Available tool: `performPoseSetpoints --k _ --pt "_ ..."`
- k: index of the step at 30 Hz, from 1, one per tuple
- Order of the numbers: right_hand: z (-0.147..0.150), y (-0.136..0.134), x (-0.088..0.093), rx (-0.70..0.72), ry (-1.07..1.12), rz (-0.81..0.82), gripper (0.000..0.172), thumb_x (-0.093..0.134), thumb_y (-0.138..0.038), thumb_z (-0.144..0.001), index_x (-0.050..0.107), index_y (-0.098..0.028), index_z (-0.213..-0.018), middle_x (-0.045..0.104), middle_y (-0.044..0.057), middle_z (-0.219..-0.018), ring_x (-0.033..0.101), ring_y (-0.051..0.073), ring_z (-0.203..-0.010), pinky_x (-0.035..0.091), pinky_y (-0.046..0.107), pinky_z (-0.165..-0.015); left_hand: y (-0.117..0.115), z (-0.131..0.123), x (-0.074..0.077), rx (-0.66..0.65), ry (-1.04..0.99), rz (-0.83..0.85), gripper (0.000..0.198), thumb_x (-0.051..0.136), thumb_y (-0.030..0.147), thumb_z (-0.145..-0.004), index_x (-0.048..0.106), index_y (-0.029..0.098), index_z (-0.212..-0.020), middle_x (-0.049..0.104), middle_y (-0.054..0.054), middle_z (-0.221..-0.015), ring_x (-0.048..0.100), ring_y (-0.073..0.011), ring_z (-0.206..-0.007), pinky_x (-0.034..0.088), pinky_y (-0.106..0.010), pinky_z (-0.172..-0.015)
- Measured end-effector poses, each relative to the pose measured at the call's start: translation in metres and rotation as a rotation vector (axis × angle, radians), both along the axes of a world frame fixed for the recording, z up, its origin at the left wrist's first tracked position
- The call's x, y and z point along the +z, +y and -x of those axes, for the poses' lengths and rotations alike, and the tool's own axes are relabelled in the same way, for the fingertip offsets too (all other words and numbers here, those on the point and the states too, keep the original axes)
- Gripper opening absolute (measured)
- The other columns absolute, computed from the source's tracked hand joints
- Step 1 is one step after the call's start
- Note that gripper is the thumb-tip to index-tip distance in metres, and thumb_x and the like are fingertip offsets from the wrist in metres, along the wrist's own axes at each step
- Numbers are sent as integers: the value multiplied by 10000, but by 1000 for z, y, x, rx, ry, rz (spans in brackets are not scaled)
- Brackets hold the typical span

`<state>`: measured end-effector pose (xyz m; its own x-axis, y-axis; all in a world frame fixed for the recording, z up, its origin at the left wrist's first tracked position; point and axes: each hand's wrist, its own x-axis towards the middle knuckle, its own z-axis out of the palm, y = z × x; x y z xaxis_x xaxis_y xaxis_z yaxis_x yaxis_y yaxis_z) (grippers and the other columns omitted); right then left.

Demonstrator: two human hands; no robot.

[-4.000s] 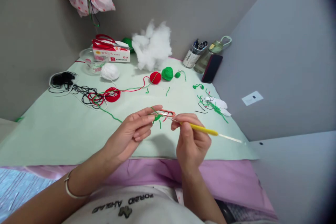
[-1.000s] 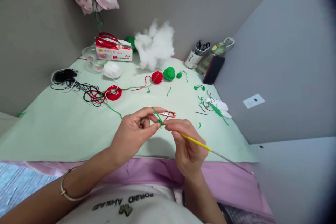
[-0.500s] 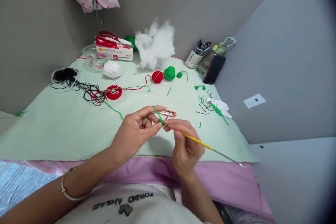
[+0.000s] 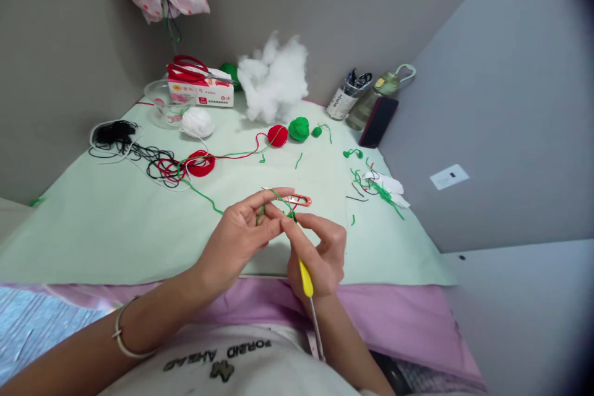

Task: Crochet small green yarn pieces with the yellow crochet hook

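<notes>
My left hand has green yarn running over its raised index finger and wound among its fingers. Its thumb tip meets my right fingertips beside a small green crocheted piece, mostly covered by fingers. In my right hand is a crochet hook with a yellow grip, its metal tail pointing down toward my lap; the hook tip is hidden. Just beyond the fingers lie orange thread snips on the table cover. A green strand trails left from my left hand toward tangled yarn.
Behind are a red yarn ball, a green yarn ball, white stuffing and red scissors on a box. Black yarn sprawls left. Green scraps, a phone and a bottle stand right.
My right hand has turned and shifted left, so the hook's tail swings from pointing right to pointing down toward me. My right fingertips now press together closer to my left thumb.
</notes>
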<state>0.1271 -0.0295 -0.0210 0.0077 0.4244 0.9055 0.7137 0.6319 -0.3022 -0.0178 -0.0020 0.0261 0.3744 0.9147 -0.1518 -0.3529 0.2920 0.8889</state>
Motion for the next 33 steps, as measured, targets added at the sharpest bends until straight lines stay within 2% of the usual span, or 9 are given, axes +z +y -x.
performPoseSetpoints --k 2,4,10,12,16,22,28,31,33 --pt "-2 0 1 19 -1 -4 402 633 -58 -958 740 -293 -1267 739 77 -1106 724 208 -1010 639 365 -803 1 1 1 -83 -78 87 408 820 328 -862 764 247 -1258 470 67 -687 221 -44 -516 179 -203 -451" --pt "-6 -1 8 124 95 93 362 615 -65 -969 744 -274 -1234 754 71 -1068 730 201 -976 634 363 -794 3 3 2 -114 -114 135 413 817 302 -861 762 226 -1263 447 74 -673 190 -37 -506 160 -204 -447" --pt "-10 -4 29 402 632 370 221 574 -162 -1020 778 -248 -1025 734 22 -901 663 139 -699 572 327 -653 4 7 5 49 45 -17 288 776 237 -882 811 268 -1166 568 41 -812 274 -32 -520 200 -207 -463" --pt "-9 -3 29 452 708 417 199 593 -193 -1019 781 -254 -999 729 19 -906 666 143 -726 562 321 -656 2 5 3 39 67 -73 297 768 232 -894 809 300 -1180 588 39 -833 320 -43 -550 276 -197 -505" --pt "-5 2 25 422 641 452 192 621 -190 -1007 795 -271 -992 768 17 -932 694 159 -857 569 322 -750 -1 0 -3 -22 30 -103 314 781 251 -896 803 292 -1206 649 11 -894 412 -68 -628 376 -202 -597" --pt "-7 3 21 435 591 456 182 644 -220 -998 811 -291 -1017 758 28 -928 698 185 -902 567 348 -777 5 0 0 -49 -35 12 408 856 316 -838 779 260 -1235 620 28 -832 299 -19 -501 199 -191 -430" --pt "-15 8 29 586 979 625 163 695 -354 -964 801 -250 -896 724 16 -843 658 125 -629 564 283 -593 12 7 -1 -254 -179 157 405 828 266 -863 768 220 -1261 591 33 -776 197 22 -441 122 -184 -406" --pt "-21 11 34 626 1094 699 181 726 -364 -938 788 -229 -833 697 1 -746 611 95 -574 518 222 -531 13 8 -5 -295 -230 157 333 818 248 -872 804 229 -1204 449 79 -667 165 17 -438 114 -181 -408" --pt "-22 11 34 657 1121 733 183 719 -361 -943 781 -233 -828 676 -11 -704 586 85 -558 493 200 -513 13 6 -5 -284 -234 147 303 820 243 -867 819 238 -1170 436 79 -681 158 18 -442 122 -178 -405"
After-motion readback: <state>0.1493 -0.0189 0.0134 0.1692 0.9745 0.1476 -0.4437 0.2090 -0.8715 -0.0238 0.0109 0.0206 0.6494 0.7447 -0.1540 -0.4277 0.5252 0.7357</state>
